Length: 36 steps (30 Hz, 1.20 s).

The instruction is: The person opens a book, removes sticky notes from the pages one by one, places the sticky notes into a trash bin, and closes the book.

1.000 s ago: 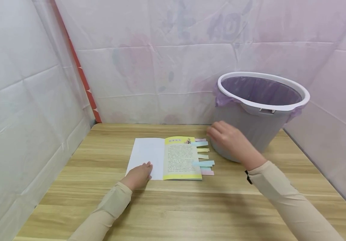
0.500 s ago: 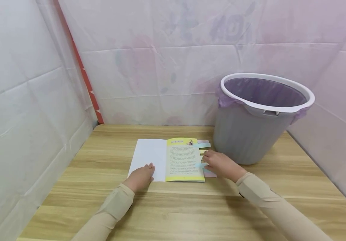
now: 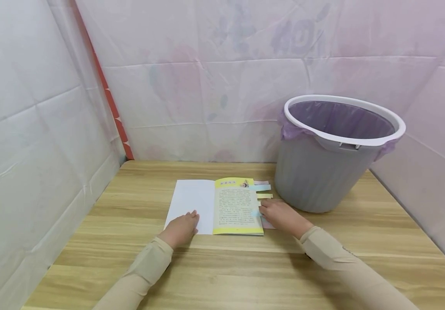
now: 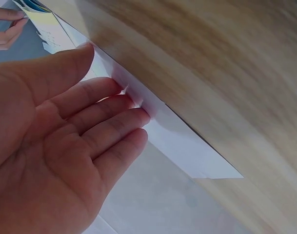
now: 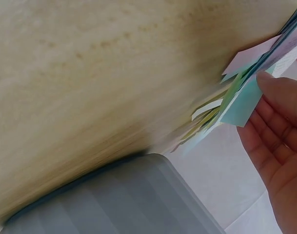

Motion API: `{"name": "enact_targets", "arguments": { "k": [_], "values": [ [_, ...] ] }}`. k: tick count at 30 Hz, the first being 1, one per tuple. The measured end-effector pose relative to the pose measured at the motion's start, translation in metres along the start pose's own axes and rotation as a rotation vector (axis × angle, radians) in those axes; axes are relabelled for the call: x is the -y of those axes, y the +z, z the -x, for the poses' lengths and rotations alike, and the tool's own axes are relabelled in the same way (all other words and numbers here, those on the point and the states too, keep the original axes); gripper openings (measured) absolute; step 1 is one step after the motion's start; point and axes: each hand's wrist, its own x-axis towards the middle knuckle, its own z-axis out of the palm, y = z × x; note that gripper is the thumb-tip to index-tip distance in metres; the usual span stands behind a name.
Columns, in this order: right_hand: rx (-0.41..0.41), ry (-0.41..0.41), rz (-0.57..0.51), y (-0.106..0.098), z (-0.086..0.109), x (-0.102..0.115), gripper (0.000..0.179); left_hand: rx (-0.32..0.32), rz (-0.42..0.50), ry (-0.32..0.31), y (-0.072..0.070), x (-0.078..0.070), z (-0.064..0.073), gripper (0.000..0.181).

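An open book (image 3: 235,206) lies on the wooden table, its left page (image 3: 193,200) blank white and its right page printed with a yellow border. My left hand (image 3: 179,229) rests on the white page near its lower left corner, and the left wrist view shows its fingers (image 4: 111,126) extended onto the paper. At the book's right edge, my right hand (image 3: 284,217) pinches a light blue sticky tab (image 5: 243,107) between thumb and fingers. Other paper tabs stick out above it, among them a blue one (image 3: 261,187) and a yellow one (image 3: 265,196). A pink tab (image 5: 250,56) shows below.
A grey trash bin (image 3: 315,176) with a white rim and purple liner stands close behind my right hand. White patterned sheeting (image 3: 206,86) encloses the table (image 3: 214,275) at the back and sides.
My right hand has come down and left from beside the bin to the lower tabs, and its fingers have closed on the blue one. The left hand stays on the white page.
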Motion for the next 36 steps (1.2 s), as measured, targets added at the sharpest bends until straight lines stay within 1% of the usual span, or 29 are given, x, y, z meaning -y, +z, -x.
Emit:
{"name": "enact_targets", "arguments": {
  "k": [6, 10, 14, 17, 22, 29, 32, 36],
  "values": [
    [0.026, 0.007, 0.029, -0.0020, -0.0015, 0.0019, 0.010, 0.005, -0.006, -0.008, 0.0006, 0.0001, -0.0010, 0.041],
    [0.039, 0.024, 0.008, -0.0024, -0.0019, 0.0026, 0.008, 0.006, -0.006, -0.007, 0.0002, 0.0005, -0.0007, 0.040],
    [0.041, 0.074, -0.066, -0.0026, -0.0022, 0.0031, 0.007, 0.004, 0.000, -0.006, -0.0007, 0.0008, 0.0002, 0.040],
    [0.029, 0.110, -0.109, -0.0022, -0.0021, 0.0030, 0.009, 0.003, 0.004, -0.006, -0.0008, 0.0009, 0.0003, 0.041],
    [0.021, 0.145, -0.128, -0.0010, -0.0016, 0.0031, 0.012, 0.000, 0.005, -0.004, 0.0001, 0.0008, -0.0004, 0.040],
    [0.061, 0.216, -0.199, -0.0035, -0.0009, 0.0041, 0.007, -0.006, 0.001, 0.003, 0.0007, 0.0004, -0.0003, 0.040],
    [0.078, 0.266, -0.260, -0.0043, -0.0003, 0.0040, 0.007, -0.010, -0.004, 0.005, 0.0009, 0.0005, -0.0001, 0.040],
    [0.090, 0.352, -0.369, -0.0056, 0.0000, 0.0027, 0.007, -0.013, -0.005, 0.006, 0.0009, 0.0004, 0.0002, 0.040]
  ]
}}
